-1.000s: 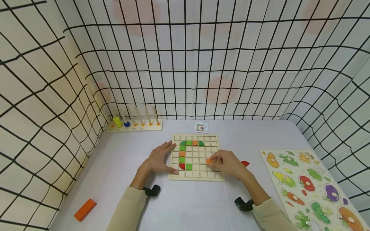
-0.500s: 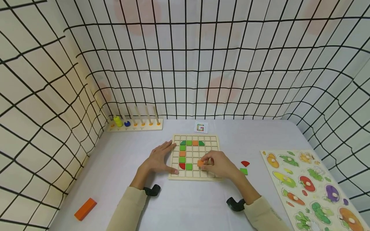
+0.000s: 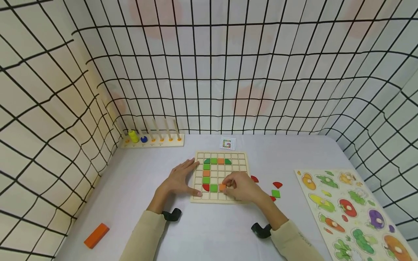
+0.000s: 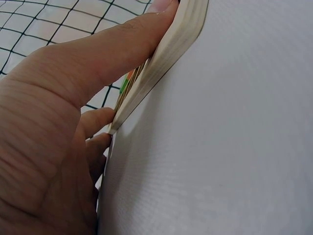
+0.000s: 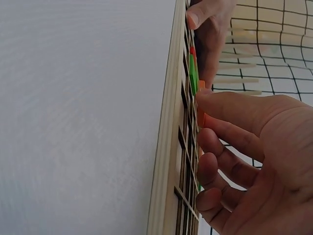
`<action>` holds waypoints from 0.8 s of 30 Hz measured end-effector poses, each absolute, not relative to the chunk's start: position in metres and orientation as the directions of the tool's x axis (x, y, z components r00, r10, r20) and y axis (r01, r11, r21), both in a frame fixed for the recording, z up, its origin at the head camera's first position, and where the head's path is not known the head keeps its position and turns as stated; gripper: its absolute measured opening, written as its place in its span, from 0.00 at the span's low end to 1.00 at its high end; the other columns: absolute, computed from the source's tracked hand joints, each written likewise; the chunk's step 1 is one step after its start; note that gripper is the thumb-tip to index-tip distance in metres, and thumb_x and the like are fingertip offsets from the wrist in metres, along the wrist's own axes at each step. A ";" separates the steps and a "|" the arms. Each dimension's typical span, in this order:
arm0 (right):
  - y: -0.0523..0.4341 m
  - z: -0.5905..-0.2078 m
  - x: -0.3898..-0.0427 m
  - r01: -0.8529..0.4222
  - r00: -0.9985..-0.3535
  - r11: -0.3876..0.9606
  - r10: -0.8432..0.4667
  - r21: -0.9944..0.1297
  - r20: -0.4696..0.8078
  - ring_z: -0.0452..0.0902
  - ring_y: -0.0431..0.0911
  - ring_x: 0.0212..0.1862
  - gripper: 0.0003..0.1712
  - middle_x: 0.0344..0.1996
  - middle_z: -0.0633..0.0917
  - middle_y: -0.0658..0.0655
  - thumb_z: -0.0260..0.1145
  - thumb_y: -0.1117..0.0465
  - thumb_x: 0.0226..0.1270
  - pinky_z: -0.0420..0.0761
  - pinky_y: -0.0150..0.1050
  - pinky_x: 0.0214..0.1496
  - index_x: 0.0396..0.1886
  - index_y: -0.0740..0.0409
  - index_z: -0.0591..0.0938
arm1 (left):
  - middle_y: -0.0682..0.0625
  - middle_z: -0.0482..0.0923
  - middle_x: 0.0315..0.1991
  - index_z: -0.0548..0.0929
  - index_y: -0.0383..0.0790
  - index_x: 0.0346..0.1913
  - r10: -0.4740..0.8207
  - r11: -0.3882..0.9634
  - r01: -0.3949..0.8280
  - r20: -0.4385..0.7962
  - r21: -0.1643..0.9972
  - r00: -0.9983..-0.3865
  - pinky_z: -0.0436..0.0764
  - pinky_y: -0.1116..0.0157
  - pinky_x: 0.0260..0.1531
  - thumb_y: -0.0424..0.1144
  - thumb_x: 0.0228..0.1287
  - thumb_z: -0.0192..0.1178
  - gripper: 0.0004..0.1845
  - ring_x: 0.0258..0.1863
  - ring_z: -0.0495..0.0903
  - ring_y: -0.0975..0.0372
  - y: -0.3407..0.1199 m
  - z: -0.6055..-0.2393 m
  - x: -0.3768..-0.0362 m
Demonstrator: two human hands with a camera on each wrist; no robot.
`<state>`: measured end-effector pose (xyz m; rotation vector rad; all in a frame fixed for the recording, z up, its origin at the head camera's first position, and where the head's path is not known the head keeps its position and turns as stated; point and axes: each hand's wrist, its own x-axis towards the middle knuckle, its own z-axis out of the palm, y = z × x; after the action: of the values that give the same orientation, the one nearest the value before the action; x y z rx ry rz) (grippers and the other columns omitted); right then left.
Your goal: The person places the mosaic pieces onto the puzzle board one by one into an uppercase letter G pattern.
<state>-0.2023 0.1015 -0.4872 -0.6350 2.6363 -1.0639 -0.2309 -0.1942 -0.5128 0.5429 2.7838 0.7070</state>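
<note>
One orange square (image 3: 222, 187) is pinched in the right hand (image 3: 241, 185). The left hand (image 3: 177, 180), spread wide, touches the board (image 3: 217, 173) at left.

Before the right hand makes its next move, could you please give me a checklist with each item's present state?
1. Grip: ok; the right hand pinches the small orange square tile.
2. Tile flat on the pale wooden grid board: not ok; it sticks up above the green square tile beside it.
3. Tile lined up with the grid: cannot tell; the right hand hides part of it.
4. Board held: ok; the left hand touches its left edge.
5. Small white card with a multicoloured G in view: ok; it lies behind the board.
</note>
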 end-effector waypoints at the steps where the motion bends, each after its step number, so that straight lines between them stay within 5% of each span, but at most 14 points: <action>1: 0.101 -0.488 -0.203 -0.306 -0.881 0.645 -0.471 -0.700 -0.049 0.74 0.42 0.34 0.12 0.33 0.83 0.45 0.78 0.60 0.61 0.78 0.34 0.36 0.44 0.55 0.90 | 0.52 0.46 0.85 0.56 0.54 0.83 0.403 0.816 0.298 -0.118 0.496 -0.908 0.52 0.39 0.79 0.72 0.39 0.77 0.68 0.85 0.45 0.51 -0.194 -0.513 -0.231; 24: 0.100 -0.493 -0.202 -0.308 -0.889 0.667 -0.455 -0.678 -0.045 0.73 0.42 0.34 0.12 0.30 0.81 0.44 0.79 0.58 0.60 0.76 0.33 0.35 0.44 0.51 0.90 | 0.52 0.47 0.85 0.56 0.54 0.83 0.405 0.821 0.305 -0.115 0.484 -0.907 0.52 0.40 0.79 0.72 0.39 0.77 0.67 0.85 0.45 0.52 -0.193 -0.513 -0.231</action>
<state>-0.2024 0.0996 -0.4931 -0.6197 2.6721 -1.0298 -0.2305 -0.1931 -0.5134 0.5505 2.7913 0.6890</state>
